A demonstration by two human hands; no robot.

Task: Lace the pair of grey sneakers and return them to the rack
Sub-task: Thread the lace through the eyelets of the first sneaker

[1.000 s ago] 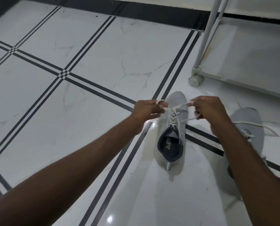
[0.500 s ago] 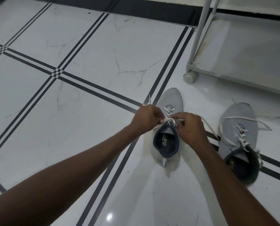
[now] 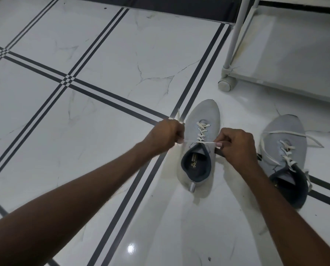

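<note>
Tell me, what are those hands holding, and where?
Each hand pinches one end of the lace of the left sneaker: left hand and right hand pull it taut sideways above the opening.

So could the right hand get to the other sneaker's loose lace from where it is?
Probably yes. The right hand sits just beside the second sneaker with bare floor between, but it is pinching the first sneaker's lace, so it must let go first.

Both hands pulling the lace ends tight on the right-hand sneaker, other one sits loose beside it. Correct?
Not quite. The head view shows the left hand and right hand pulling the lace taut on the left-hand sneaker. The right-hand sneaker is the one sitting beside it with its lace loose.
</note>
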